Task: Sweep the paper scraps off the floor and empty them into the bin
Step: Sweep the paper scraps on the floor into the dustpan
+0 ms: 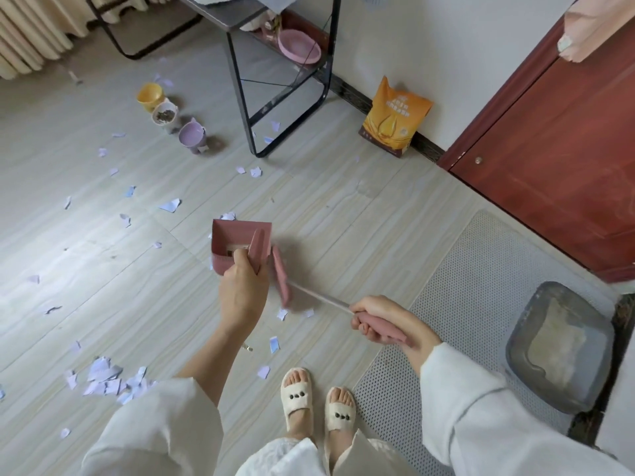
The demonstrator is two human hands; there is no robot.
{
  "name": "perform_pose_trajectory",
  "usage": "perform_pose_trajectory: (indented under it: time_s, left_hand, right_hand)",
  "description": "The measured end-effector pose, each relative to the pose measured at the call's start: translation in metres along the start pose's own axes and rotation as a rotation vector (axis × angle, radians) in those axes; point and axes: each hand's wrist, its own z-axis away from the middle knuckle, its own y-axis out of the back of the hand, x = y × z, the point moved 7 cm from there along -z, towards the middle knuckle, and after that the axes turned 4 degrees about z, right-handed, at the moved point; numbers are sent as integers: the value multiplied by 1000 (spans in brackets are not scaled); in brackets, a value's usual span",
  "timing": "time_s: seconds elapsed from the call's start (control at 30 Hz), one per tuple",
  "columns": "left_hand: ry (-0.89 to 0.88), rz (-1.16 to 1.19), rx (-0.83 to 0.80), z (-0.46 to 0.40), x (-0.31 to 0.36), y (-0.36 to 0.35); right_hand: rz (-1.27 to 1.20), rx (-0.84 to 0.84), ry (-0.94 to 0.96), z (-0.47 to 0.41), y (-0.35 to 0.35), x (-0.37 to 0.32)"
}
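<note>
My left hand [242, 290] grips the handle of a pink dustpan [237, 242] that sits on the floor in the middle of the view. My right hand [385, 322] grips the pink handle of a small broom, whose blurred pink head [282, 278] is just right of the dustpan. Pale paper scraps lie scattered over the floor: a heap [103, 377] at lower left, a few [281, 314] beside the broom head, others [170, 205] farther out. No bin is in sight.
Three small bowls [171, 115] stand on the floor at upper left. A black metal table frame [240, 94] stands behind them. An orange bag [395, 115] leans on the wall. A grey litter tray [560, 345] sits on a perforated mat [464, 304] at right, beside a red door [567, 166].
</note>
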Motion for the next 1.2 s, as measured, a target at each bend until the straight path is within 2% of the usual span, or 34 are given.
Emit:
perform_pose_trajectory:
  time_s: [0.13, 0.33, 0.6, 0.73, 0.9, 1.07, 1.2]
  left_hand:
    - [12, 16, 41, -14, 3, 14]
    - [29, 54, 35, -43, 29, 15]
    - [65, 99, 18, -127, 95, -35]
    - [88, 18, 35, -183, 139, -72]
    - [136, -42, 57, -251, 192, -106]
    - [149, -81, 42, -287, 219, -126]
    - [210, -63, 83, -302, 217, -121]
  right_hand:
    - [70, 66, 71, 9, 2, -31]
    - [12, 211, 158, -5, 53, -94]
    - [-72, 365, 263, -41, 183, -208]
    - [-27, 397, 258, -69, 252, -283]
    - [115, 391, 181, -111, 312, -367]
    - [328, 326, 194, -123, 313, -413]
    - [474, 263, 128, -121, 304, -424]
